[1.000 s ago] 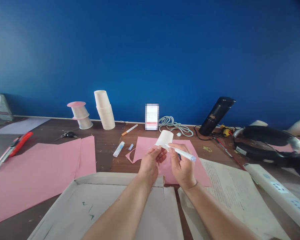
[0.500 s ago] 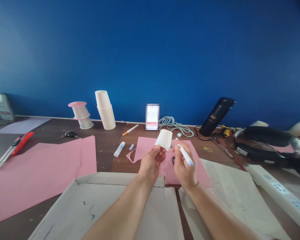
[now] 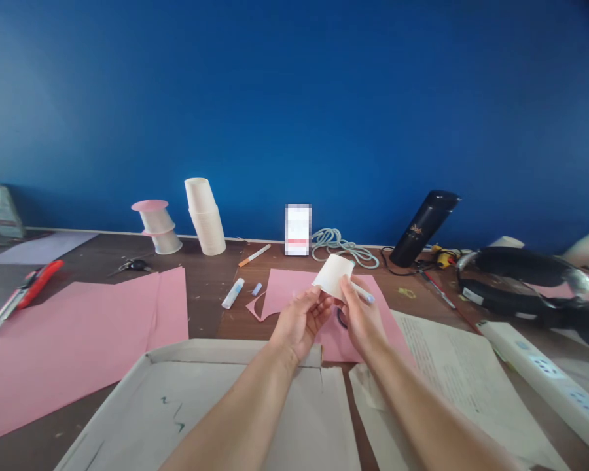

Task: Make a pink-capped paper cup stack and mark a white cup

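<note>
A white paper cup (image 3: 335,275) is held upside down and tilted above the pink paper (image 3: 285,288). My left hand (image 3: 302,322) grips the cup's wide rim from the left, thumb against the edge. On the other side, my right hand (image 3: 362,317) is closed on a white marker (image 3: 364,293) with a bluish end, its thumb touching the side of the cup. The marker's tip lies behind the cup or the fingers, out of sight. A dark ring-like thing (image 3: 342,318) shows on the pink paper between my hands.
At the back stand stacked paper cups (image 3: 207,222), joined cups with pink discs (image 3: 158,226), a blurred phone (image 3: 298,230) and a black flask (image 3: 425,229). Left lies a red box cutter (image 3: 27,296); right, a power strip (image 3: 544,373). A white box lid (image 3: 216,418) lies in front.
The cup has tilted and shifted slightly right. My right hand has turned inward against it, and the marker now points lower, partly hidden behind the fingers.
</note>
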A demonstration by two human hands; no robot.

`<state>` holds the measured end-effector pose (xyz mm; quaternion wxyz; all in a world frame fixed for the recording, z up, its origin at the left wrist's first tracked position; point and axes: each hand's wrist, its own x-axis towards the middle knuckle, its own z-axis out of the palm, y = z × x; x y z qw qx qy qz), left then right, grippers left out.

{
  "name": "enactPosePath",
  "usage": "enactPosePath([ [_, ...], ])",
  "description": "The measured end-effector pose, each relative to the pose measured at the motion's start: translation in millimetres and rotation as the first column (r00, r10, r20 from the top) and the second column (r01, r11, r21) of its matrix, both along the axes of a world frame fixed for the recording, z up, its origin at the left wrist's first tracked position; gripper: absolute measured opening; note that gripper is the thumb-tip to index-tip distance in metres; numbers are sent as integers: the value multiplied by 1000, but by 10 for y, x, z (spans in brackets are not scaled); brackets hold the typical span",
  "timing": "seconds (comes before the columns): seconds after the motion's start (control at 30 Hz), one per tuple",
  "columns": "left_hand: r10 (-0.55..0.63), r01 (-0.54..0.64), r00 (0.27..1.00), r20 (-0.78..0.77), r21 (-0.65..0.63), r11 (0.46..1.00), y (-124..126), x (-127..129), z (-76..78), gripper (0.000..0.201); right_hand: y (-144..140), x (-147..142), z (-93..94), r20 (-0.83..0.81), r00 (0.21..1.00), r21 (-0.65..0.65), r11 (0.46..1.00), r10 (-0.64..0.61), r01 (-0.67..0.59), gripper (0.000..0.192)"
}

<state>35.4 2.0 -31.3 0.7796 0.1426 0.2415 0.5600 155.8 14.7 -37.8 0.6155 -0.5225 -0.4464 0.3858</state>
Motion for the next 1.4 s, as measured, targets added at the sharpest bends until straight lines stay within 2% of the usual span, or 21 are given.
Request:
enactPosePath([
  [0.17,-43,47,997,-65,57,997,-14,32,18,13,-12,22,-14,59,998,-31,999,-39,41,49],
  [0.27,-14,18,997,-72,56,998,-3,43,16,11,13,39,-33,120,989,17,996,-84,82,46],
  [0.33,37,-35,997,-75,30,999,14,45,8,11,31,51,-30,169,968,124,979,-184,164,45],
  [0.43,107,-108,991,-79,-13,994,39,40,0,10,14,45,8,226,920,359,905,-320,227,38],
  [0.5,122,-124,989,-80,-20,992,47,35,-3,8,-39,14,45,264,912,444,879,-315,175,33],
  [0.57,121,-121,990,-77,-2,993,47,30,-8,8,-112,-28,75,333,905,445,890,-263,94,33],
  [0.67,129,-126,989,-66,46,991,45,30,-24,10,-206,-69,100,472,846,506,862,-247,-31,32],
  [0.77,133,-127,989,-58,86,988,51,35,-44,13,-240,-69,112,547,793,552,827,-267,-102,27],
  [1.07,127,-120,989,-75,85,989,61,43,-53,15,-203,-64,77,576,769,502,862,-277,-66,15],
  [1.4,137,-126,987,-90,111,986,70,49,-68,17,-193,-73,95,633,708,540,834,-313,-114,15],
])
